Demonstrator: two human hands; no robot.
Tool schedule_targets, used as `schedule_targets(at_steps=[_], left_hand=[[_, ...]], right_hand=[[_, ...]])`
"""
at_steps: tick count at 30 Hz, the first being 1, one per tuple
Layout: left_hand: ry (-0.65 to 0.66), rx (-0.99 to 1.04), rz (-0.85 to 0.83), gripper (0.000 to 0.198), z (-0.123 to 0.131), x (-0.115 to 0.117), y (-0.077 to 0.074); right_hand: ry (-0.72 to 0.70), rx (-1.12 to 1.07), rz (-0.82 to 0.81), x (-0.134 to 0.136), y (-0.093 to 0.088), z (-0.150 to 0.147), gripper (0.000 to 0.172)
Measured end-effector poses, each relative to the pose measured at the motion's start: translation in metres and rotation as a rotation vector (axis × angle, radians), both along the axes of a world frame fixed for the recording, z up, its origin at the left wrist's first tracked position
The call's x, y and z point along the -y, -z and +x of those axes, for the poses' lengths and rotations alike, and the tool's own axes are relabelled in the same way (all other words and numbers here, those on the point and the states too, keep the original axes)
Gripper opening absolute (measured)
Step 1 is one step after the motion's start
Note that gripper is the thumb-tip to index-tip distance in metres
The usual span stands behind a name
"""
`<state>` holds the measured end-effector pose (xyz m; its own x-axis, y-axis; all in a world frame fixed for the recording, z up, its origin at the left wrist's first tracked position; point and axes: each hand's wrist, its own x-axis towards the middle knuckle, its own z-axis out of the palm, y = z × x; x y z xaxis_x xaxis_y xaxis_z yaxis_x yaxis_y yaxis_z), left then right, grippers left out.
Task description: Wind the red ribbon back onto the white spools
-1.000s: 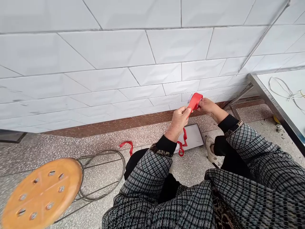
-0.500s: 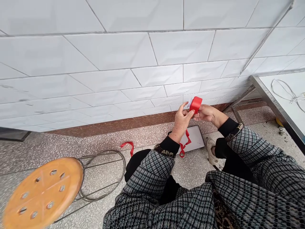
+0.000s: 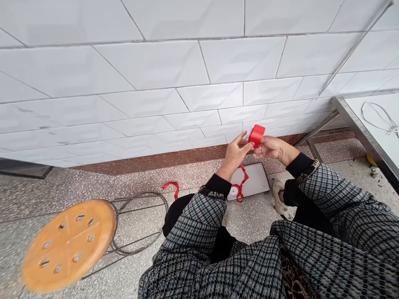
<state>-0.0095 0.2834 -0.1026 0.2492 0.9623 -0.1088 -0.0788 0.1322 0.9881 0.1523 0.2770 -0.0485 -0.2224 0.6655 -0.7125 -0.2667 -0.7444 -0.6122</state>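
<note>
I hold a roll of red ribbon point(image 3: 257, 135) up in front of the white tiled wall. My right hand point(image 3: 270, 147) grips the roll from the right side. The fingers of my left hand point(image 3: 236, 153) are curled against the roll's left edge, pinching the ribbon there. A loose red ribbon strand point(image 3: 241, 182) hangs down below my left hand over a white flat board point(image 3: 256, 181) on the floor. Both arms are in grey checked sleeves.
An orange round stool point(image 3: 68, 242) with a metal wire frame lies tipped at the lower left. A scrap of red ribbon point(image 3: 172, 187) lies on the speckled floor. A metal-edged white table point(image 3: 358, 124) with wires stands at right. My shoe point(image 3: 279, 199) is beside the board.
The stretched piece of ribbon between my hands has been wound back onto the roll. My left hand has closed in on the roll. The view has shifted slightly.
</note>
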Motion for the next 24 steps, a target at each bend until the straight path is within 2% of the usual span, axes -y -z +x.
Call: schedule_targets(at_steps=[3, 7, 11, 13, 14, 16, 17, 18, 19, 20, 22, 24], left_hand=[[-0.024, 0.045, 0.024, 0.066, -0.001, 0.001, -0.003], [0.040, 0.129, -0.027, 0.069, -0.005, 0.005, -0.012], [0.111, 0.174, -0.100, 0.079, -0.012, 0.007, -0.016], [0.115, 0.185, -0.127, 0.082, -0.014, 0.008, -0.016], [0.113, 0.190, -0.136, 0.082, -0.015, 0.009, -0.016], [0.129, 0.201, -0.152, 0.078, -0.016, 0.010, -0.017], [0.146, 0.207, -0.159, 0.076, -0.016, 0.010, -0.017], [0.165, 0.214, -0.166, 0.072, -0.016, 0.011, -0.017], [0.184, 0.219, -0.175, 0.069, -0.015, 0.011, -0.018], [0.201, 0.223, -0.184, 0.065, -0.015, 0.011, -0.017], [0.203, 0.220, -0.206, 0.060, -0.013, 0.012, -0.017], [0.144, 0.194, -0.230, 0.056, -0.010, 0.013, -0.016]], right_hand=[[-0.008, -0.036, -0.004, 0.000, 0.002, -0.003, 0.032], [-0.022, -0.091, 0.001, 0.003, 0.003, -0.009, 0.028], [-0.138, -0.033, 0.045, 0.005, 0.001, -0.014, 0.033], [-0.249, 0.148, 0.126, 0.005, 0.002, -0.014, 0.035], [-0.289, 0.308, 0.204, 0.004, 0.003, -0.013, 0.032], [-0.299, 0.720, 0.435, 0.001, 0.005, -0.008, 0.015], [-0.283, 0.919, 0.571, 0.000, 0.007, -0.006, 0.019], [-0.278, 1.083, 0.699, 0.000, 0.007, -0.003, 0.033], [-0.296, 1.209, 0.806, 0.000, 0.007, -0.001, 0.044], [-0.341, 1.304, 0.879, 0.000, 0.007, 0.001, 0.047], [-0.463, 1.441, 0.929, 0.001, 0.004, 0.003, 0.038], [-0.524, 1.557, 0.891, 0.001, 0.002, 0.004, 0.032]])
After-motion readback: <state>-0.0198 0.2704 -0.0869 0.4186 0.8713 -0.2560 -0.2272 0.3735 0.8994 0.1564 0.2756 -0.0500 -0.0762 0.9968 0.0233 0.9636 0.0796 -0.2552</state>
